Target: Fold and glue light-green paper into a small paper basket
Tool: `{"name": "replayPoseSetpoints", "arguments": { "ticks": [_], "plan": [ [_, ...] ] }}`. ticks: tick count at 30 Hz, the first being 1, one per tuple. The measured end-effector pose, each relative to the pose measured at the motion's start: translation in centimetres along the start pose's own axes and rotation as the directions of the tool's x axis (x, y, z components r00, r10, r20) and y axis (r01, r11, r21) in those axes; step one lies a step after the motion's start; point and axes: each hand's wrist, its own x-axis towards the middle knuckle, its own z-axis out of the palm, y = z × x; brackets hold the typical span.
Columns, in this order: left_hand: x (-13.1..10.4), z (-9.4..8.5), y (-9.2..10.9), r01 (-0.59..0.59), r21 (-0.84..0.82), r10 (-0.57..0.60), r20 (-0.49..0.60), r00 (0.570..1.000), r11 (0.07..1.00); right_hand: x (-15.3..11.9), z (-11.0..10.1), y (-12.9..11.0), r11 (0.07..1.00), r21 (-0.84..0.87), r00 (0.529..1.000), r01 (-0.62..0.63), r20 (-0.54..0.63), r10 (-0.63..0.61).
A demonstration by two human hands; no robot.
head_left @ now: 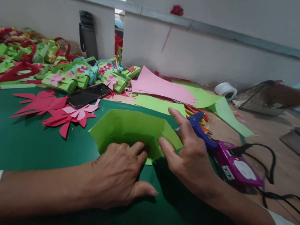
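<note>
A folded light-green paper piece point(134, 123) stands on the green mat point(59, 156) in front of me, its back wall raised and its sides bent inward. My left hand point(120, 172) presses into its near part with curled fingers, the thumb stretched out over the mat; the fingertips are hidden inside the fold. At the paper's right flap is my right hand point(188, 153), with its thumb on the near side and the index finger behind, pinching that flap.
Red and pink paper cutouts point(69, 113) and a black phone point(89, 95) lie at the left. Behind are small green paper bags point(61, 79), pink sheets point(161, 86) and a dark bottle point(88, 35). A blue glue gun point(201, 129) and purple power box point(238, 165) with cables sit right.
</note>
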Motion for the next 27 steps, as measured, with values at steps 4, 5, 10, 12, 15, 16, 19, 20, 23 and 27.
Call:
{"name": "replayPoseSetpoints", "arguments": {
  "ticks": [4, 5, 10, 12, 15, 16, 19, 20, 23, 27],
  "plan": [
    [0.14, -0.06, 0.05, 0.013, 0.011, -0.012, -0.007, 1.0, 1.0, -0.05, 0.13, -0.04, 0.998, 0.064, 1.0, -0.019, -0.006, 0.02],
    [0.17, -0.08, 0.06, 0.016, 0.01, -0.016, -0.005, 1.0, 1.0, -0.05, 0.18, -0.04, 0.997, 0.073, 1.0, -0.019, -0.009, 0.019],
    [0.31, -0.18, 0.07, 0.048, -0.029, -0.047, 0.022, 0.999, 0.998, 0.03, 0.21, -0.06, 0.994, 0.108, 1.0, -0.023, -0.001, 0.023],
    [0.38, -0.22, 0.05, 0.053, -0.031, -0.052, 0.024, 0.998, 0.998, 0.08, 0.16, -0.08, 0.993, 0.117, 1.0, -0.03, 0.004, 0.03],
    [0.49, -0.25, -0.02, 0.058, -0.021, -0.057, 0.025, 0.998, 0.998, 0.12, 0.16, -0.11, 0.992, 0.121, 1.0, -0.028, 0.014, 0.027],
    [0.51, -0.26, -0.05, 0.06, -0.018, -0.06, 0.023, 0.998, 0.998, 0.12, 0.17, -0.12, 0.993, 0.119, 1.0, -0.024, 0.017, 0.022],
    [0.54, -0.25, -0.08, 0.065, -0.021, -0.065, 0.021, 0.998, 0.998, 0.12, 0.21, -0.16, 0.994, 0.111, 1.0, -0.017, 0.02, 0.014],
    [0.55, -0.24, -0.06, 0.067, -0.024, -0.067, 0.02, 0.998, 0.997, 0.11, 0.2, -0.18, 0.994, 0.11, 1.0, -0.016, 0.02, 0.014],
    [0.6, -0.26, 0.03, 0.077, -0.032, -0.076, 0.017, 0.997, 0.997, 0.11, 0.12, -0.23, 0.993, 0.114, 1.0, -0.02, 0.018, 0.018],
    [0.6, -0.28, 0.11, 0.072, -0.037, -0.072, 0.013, 0.997, 0.997, 0.31, -0.1, -0.04, 0.99, 0.13, 0.998, -0.053, 0.022, 0.05]
  ]
}}
